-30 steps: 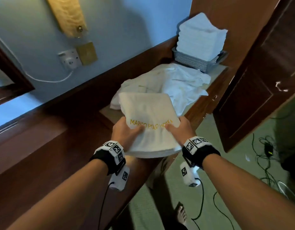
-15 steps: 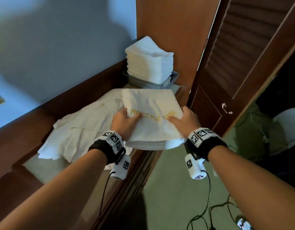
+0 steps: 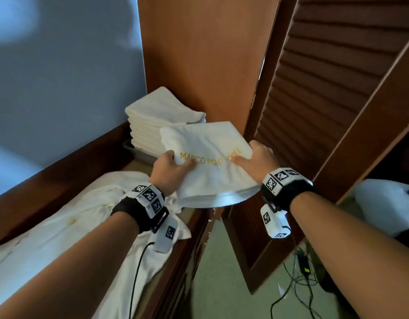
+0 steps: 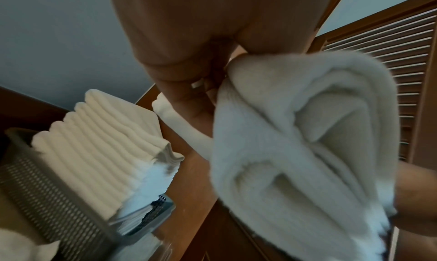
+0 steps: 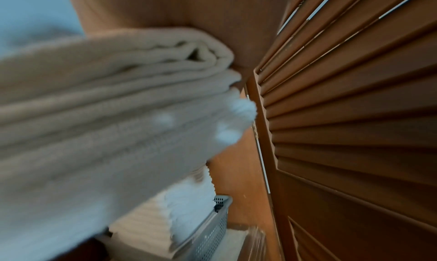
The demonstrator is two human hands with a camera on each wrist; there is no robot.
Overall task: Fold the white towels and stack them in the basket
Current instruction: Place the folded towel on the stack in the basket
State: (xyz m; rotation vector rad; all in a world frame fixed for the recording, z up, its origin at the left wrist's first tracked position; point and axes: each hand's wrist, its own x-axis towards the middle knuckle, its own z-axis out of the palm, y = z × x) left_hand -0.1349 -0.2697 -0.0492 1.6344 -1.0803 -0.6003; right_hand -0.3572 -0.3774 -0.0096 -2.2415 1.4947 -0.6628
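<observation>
White folded towel point(image 3: 208, 157), gold-lettered, layered edges

Blue-grey wall point(image 3: 61, 77), louvred wooden door point(image 3: 325, 88), green carpet point(image 3: 233, 284).

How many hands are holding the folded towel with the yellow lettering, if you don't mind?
2: the left hand grips the folded towel's left edge, the right hand its right edge.

Dim, warm indoor light throughout; soft shadow over the blue wall point(image 3: 61, 77). Strong wide-angle bending at the head view's edges. Motion blur and bluish overexposed patches on the folded towel point(image 5: 94, 124) in both wrist views
</observation>
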